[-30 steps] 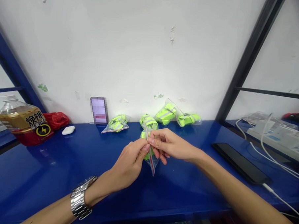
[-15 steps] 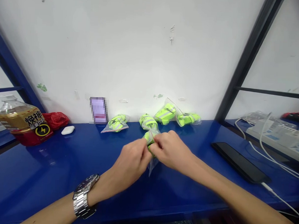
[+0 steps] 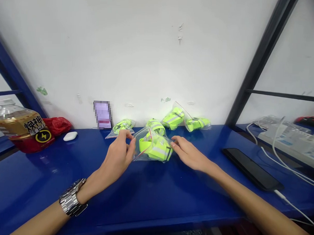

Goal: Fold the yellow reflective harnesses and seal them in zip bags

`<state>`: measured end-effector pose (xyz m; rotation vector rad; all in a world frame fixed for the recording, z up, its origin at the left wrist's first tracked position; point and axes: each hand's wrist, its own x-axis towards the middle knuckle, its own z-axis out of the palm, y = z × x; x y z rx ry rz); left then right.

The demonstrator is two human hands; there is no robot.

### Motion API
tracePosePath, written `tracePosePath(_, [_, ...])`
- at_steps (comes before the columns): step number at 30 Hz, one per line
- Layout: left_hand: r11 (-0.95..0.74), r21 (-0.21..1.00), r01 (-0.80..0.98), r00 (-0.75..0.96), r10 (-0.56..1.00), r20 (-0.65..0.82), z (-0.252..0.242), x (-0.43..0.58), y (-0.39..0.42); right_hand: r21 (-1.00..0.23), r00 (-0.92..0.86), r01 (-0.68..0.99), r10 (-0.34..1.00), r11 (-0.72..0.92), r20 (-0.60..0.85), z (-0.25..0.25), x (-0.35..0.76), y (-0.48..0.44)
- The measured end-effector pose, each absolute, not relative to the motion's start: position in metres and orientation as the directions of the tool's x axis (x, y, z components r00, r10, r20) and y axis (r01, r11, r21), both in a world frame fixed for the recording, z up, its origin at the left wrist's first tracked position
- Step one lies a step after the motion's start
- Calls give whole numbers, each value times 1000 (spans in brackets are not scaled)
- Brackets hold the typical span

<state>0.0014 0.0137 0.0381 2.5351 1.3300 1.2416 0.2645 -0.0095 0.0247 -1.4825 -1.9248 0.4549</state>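
Observation:
A clear zip-lock bag [image 3: 137, 154] lies between my hands with its mouth to the left. Inside it is a folded neon yellow-green strap [image 3: 159, 148] with pale reflective stripes and a black edge or buckle at its right end. My left hand [image 3: 120, 151], thumb and fingers closed in a pinch, has the bag's mouth side. At the opposite end, my right hand [image 3: 190, 153] holds the bag's right side between thumb and fingertips. Just behind this bag sits another neon bundle [image 3: 155, 124], partly covered by it.
More bagged neon bundles [image 3: 174, 118] rest against the wall, one [image 3: 124, 125] farther left. A phone [image 3: 103, 115] leans there. On the left are a drink bottle [image 3: 21, 127], red plastic bag [image 3: 57, 125] and white case [image 3: 70, 136]; on the right, a charging black phone [image 3: 252, 168] and power strip [image 3: 296, 141].
My hands have moved apart, the left one leftward. The bag, bunched between my fists before, is now spread out with its neon contents showing.

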Motion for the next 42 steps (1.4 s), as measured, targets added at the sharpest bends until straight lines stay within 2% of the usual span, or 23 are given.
tracePosePath(3, [-700,231,676,415,620,666,33,-6,23,-749,-152,622,973,229,172,13,266,1])
tracePosePath(4, [-706,232,669,436,626,647,32,-8,25,-802,-195,551,970,229,142,11,265,3])
tracePosePath(6, [-693,326,643,448,686,573,31,-11,28,-897,-264,383,957,222,124,9,260,4])
tracePosePath(8, [-654,460,600,473,754,456,29,-15,31,-946,-217,237,962,219,168,5,252,6])
tracePosePath(10, [-632,542,554,532,769,353,28,-19,34,-947,-126,191,964,257,236,0,245,8])
tracePosePath(12, [-648,561,515,586,744,320,27,-22,37,-916,-59,243,948,319,314,-4,238,9])
tracePosePath(18, [-729,469,499,597,681,424,30,-21,33,-776,-18,475,886,415,462,4,232,3])
tracePosePath(25, [-771,293,565,460,589,664,22,-13,23,-826,-107,350,895,442,433,26,239,4])
tracePosePath(29, [-768,289,572,412,573,708,27,-9,21,-862,-53,315,914,396,401,34,249,7])
tracePosePath(34, [-710,426,561,316,659,682,35,-17,21,-940,122,246,954,238,273,35,278,13])
tracePosePath(36, [-671,565,480,351,738,577,35,-20,22,-953,174,251,961,168,215,32,288,18])
tracePosePath(39, [-477,815,328,408,850,333,32,-24,21,-956,250,279,954,91,164,24,298,29])
tracePosePath(42, [-263,946,187,406,898,170,29,-27,18,-943,281,327,946,66,164,19,304,42])
